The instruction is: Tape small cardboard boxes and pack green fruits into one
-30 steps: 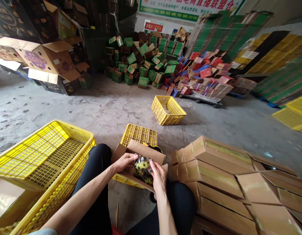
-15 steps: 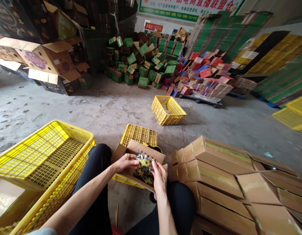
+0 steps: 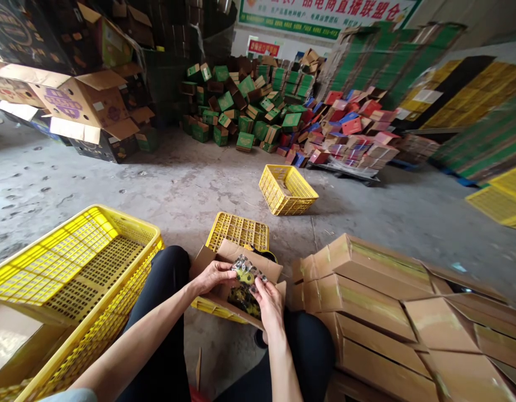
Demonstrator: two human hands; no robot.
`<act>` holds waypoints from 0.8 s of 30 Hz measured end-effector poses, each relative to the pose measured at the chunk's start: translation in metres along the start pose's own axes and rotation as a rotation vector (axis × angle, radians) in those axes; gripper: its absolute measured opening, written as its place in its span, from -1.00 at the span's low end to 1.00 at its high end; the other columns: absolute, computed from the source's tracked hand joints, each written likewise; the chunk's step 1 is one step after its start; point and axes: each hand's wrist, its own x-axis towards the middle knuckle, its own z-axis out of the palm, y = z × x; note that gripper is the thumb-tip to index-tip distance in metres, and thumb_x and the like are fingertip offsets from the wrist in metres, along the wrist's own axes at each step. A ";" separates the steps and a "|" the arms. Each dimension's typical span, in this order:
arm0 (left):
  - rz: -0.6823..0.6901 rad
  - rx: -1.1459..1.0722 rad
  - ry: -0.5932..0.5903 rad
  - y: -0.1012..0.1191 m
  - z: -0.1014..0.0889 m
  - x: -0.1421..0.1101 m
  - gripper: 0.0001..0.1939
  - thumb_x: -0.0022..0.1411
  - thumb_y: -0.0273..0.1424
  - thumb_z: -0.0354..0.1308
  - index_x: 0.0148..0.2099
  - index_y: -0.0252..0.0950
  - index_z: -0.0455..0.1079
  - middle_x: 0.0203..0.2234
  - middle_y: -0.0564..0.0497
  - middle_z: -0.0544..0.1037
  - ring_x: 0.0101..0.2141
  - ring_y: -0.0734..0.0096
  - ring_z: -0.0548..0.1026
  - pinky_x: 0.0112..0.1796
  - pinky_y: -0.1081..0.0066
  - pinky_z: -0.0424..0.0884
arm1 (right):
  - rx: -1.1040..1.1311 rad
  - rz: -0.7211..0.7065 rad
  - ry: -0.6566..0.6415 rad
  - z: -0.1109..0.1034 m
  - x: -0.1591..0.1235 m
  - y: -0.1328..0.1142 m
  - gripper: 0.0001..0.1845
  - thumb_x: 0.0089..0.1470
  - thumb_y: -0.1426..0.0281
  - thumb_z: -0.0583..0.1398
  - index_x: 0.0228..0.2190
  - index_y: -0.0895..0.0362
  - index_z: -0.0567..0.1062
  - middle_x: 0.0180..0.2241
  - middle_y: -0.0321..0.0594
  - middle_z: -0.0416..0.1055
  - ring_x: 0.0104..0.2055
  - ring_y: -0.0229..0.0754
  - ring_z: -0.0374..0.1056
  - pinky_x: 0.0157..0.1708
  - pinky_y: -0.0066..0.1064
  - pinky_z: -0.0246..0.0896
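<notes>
Between my two hands is a clear plastic bag printed with dark spots, with something yellow-green showing through. My left hand pinches its left edge, and my right hand grips its right side. The bag is held over an open cardboard box whose flaps are spread. Inside the box lie more dark and yellow-green contents, partly covered by the bag and my right hand. The box rests on an upturned yellow crate. A dark and yellow item, too small to name, lies behind the box.
At my left stands a large yellow crate with a carton inside. Stacked cardboard boxes rise close on my right. Another yellow crate sits ahead on the concrete floor. Heaps of green boxes lie farther back.
The bag has tilted slightly, and my right hand has shifted a little left and down along its edge. My left hand stays almost in place.
</notes>
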 end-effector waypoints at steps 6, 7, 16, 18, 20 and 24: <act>0.025 0.021 -0.014 0.000 0.000 0.001 -0.39 0.02 -0.08 0.59 0.01 -0.39 0.69 -0.10 -0.23 0.71 0.02 -0.05 0.62 0.15 0.10 0.43 | 0.068 0.018 -0.010 0.001 0.001 0.001 -0.46 -0.32 0.08 0.61 -0.33 0.12 0.68 -0.23 -0.13 0.69 -0.19 -0.03 0.61 -0.18 -0.26 0.61; 0.031 0.020 -0.006 0.001 0.000 0.001 -0.40 0.02 -0.08 0.59 -0.01 -0.39 0.69 -0.11 -0.23 0.72 0.01 -0.04 0.62 0.15 0.11 0.43 | 0.069 0.017 -0.018 0.001 0.000 0.001 -0.46 -0.32 0.09 0.61 -0.33 0.12 0.68 -0.23 -0.13 0.69 -0.19 -0.02 0.62 -0.17 -0.25 0.61; 0.032 0.018 0.011 0.002 -0.001 -0.001 -0.33 0.00 -0.08 0.59 0.09 -0.35 0.65 -0.04 -0.22 0.69 0.00 0.02 0.62 0.05 0.24 0.47 | -0.053 -0.007 -0.051 -0.002 -0.002 0.004 -0.41 -0.25 0.06 0.57 -0.19 0.09 0.69 -0.12 -0.10 0.69 -0.13 0.01 0.62 -0.14 -0.23 0.57; 0.035 0.011 -0.003 0.001 -0.001 -0.001 -0.27 0.00 -0.10 0.60 0.17 -0.31 0.60 0.03 -0.21 0.67 0.02 0.02 0.61 0.02 0.26 0.48 | -0.108 -0.041 -0.028 -0.003 0.001 0.005 -0.40 -0.25 0.03 0.56 -0.19 0.09 0.70 -0.12 -0.10 0.70 -0.11 0.03 0.61 -0.10 -0.23 0.55; 0.034 0.016 -0.008 0.000 -0.002 0.000 -0.25 0.00 -0.11 0.60 0.20 -0.30 0.59 0.04 -0.22 0.66 0.01 0.01 0.61 -0.04 0.28 0.49 | -0.170 -0.074 -0.008 -0.004 0.003 0.006 -0.39 -0.24 0.00 0.54 -0.19 0.09 0.69 -0.15 -0.11 0.70 -0.10 0.05 0.61 -0.07 -0.21 0.53; 0.038 0.019 0.026 -0.004 -0.004 0.002 -0.30 -0.01 -0.13 0.61 0.14 -0.32 0.61 0.02 -0.23 0.66 -0.08 0.08 0.63 -0.15 0.34 0.49 | -0.284 -0.146 0.030 -0.004 0.004 0.003 -0.40 -0.23 -0.04 0.52 -0.23 0.10 0.70 -0.20 -0.08 0.71 -0.13 0.11 0.62 -0.03 -0.15 0.50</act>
